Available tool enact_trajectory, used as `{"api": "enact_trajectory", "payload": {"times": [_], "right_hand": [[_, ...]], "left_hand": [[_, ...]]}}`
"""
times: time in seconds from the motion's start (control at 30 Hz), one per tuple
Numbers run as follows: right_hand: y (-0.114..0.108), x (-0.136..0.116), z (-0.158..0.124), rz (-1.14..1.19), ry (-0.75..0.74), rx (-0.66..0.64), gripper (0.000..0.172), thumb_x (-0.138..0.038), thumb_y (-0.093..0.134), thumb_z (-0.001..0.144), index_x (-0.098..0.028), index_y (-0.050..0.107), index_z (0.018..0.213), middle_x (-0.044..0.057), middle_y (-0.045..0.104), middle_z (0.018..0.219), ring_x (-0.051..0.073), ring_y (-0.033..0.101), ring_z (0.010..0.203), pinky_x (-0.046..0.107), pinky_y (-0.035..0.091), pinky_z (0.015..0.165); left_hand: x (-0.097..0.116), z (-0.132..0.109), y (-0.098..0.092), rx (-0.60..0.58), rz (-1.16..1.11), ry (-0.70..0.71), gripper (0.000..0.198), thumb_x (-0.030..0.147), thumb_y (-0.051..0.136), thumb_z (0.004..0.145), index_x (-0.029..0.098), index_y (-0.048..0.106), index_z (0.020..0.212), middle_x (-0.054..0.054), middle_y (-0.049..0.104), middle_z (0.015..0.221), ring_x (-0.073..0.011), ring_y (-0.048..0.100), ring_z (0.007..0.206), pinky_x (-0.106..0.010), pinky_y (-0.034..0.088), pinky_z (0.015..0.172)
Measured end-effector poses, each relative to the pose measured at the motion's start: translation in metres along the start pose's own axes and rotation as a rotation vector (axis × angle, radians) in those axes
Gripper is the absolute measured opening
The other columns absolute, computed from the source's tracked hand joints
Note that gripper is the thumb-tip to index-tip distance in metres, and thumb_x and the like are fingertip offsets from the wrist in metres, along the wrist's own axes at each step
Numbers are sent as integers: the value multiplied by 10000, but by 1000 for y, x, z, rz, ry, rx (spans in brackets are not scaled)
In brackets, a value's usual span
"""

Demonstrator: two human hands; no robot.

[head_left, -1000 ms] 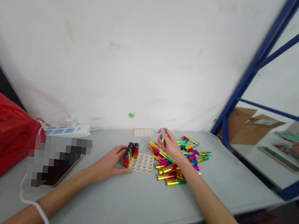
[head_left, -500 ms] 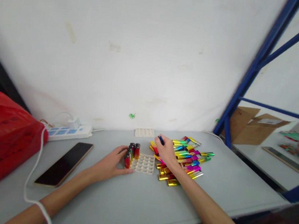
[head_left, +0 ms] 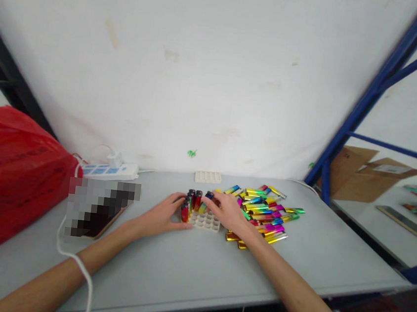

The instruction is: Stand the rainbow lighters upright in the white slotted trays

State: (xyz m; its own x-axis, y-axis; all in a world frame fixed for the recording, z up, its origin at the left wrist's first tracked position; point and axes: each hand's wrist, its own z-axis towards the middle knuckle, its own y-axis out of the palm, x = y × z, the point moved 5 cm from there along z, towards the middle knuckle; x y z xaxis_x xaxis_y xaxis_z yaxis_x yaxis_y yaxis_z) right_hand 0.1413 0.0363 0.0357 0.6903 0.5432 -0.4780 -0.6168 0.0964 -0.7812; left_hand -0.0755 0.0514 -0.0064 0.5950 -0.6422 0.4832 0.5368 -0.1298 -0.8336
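A small white tray (head_left: pixel 207 222) with round holes lies on the grey table (head_left: pixel 196 269). Several shiny lighters (head_left: pixel 190 203) stand upright along its left and far side. My left hand (head_left: pixel 161 216) rests on the table against the tray's left edge, fingers curled round it. My right hand (head_left: pixel 225 210) reaches over the tray's far right part, pinching a blue lighter (head_left: pixel 209 196) upright at the row. A heap of loose coloured lighters (head_left: pixel 265 212) lies just right of that hand.
A second white tray (head_left: pixel 208 177) lies by the wall. At the left are a power strip (head_left: pixel 110 170), a blurred dark flat object (head_left: pixel 94 208), a white cable (head_left: pixel 77 266) and a red bag (head_left: pixel 9 170). Blue shelf posts (head_left: pixel 346 126) stand at right.
My right hand has moved left from the loose heap to the tray, carrying the blue lighter. The left hand has stayed at the tray's edge. The view has shifted slightly.
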Motion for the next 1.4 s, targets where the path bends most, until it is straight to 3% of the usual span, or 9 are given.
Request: {"api": "enact_trajectory", "payload": {"times": [0.13,0.37,0.67,0.8,0.9,1.0,1.13,1.27,1.4], "right_hand": [[11,-8,0,-120,-9,-96,403,-476,575,1096,-171,679,854,54,756,781,186,683,737,272,422,694],[23,-27,3,-455,-116,-137,489,-530,465,1117,-125,738,1106,170,811,965,276,764,914,413,476,990],[19,-23,4,-376,-120,-285,452,-478,427,1145,-126,702,1215,158,810,1104,266,775,980,322,517,838],[25,-26,5,-462,-12,-267,502,-528,423,1132,-127,683,1284,173,815,1010,280,778,913,345,524,826],[19,-26,6,-420,-69,-221,475,-546,464,1117,-150,723,1157,150,809,991,264,765,926,353,516,887],[-4,-2,7,-327,-112,-121,405,-446,439,1148,-172,728,1074,110,787,1005,230,739,961,338,512,931],[-36,65,3,-332,-24,42,307,-178,443,1100,-129,697,1266,170,735,1213,264,680,1180,411,507,1084],[-40,113,-2,-335,-15,-4,448,-138,511,1010,-136,634,1441,187,604,1523,280,552,1433,475,416,1241],[-27,122,1,-353,23,-172,538,-146,499,999,-132,572,1531,174,527,1626,290,513,1488,504,372,1267]], "left_hand": [[-2,0,1,18,-4,11,793,648,837,815,205,634,1439,-162,614,1483,-389,590,1383,-525,460,1236],[-3,0,1,23,-9,37,776,622,842,822,220,625,1450,-157,614,1481,-385,594,1379,-538,468,1226],[-6,1,2,23,11,53,769,640,834,826,202,636,1427,-164,619,1465,-378,601,1369,-531,474,1222],[-7,0,1,43,23,75,754,650,832,820,213,647,1405,-156,620,1463,-378,606,1359,-536,490,1206],[-6,0,1,41,31,76,735,651,816,837,213,642,1402,-157,620,1458,-376,608,1354,-538,495,1200],[-3,0,-1,34,30,63,733,649,813,838,211,643,1401,-162,625,1451,-385,612,1349,-550,493,1202],[-3,2,-1,6,42,19,727,649,819,820,220,657,1385,-183,612,1471,-405,606,1361,-576,481,1211],[-3,2,-1,-2,44,10,731,656,810,821,222,652,1387,-184,604,1485,-409,595,1377,-583,472,1220],[-3,1,-1,7,47,13,718,652,814,821,239,652,1386,-165,613,1479,-395,605,1370,-558,479,1223]]}}
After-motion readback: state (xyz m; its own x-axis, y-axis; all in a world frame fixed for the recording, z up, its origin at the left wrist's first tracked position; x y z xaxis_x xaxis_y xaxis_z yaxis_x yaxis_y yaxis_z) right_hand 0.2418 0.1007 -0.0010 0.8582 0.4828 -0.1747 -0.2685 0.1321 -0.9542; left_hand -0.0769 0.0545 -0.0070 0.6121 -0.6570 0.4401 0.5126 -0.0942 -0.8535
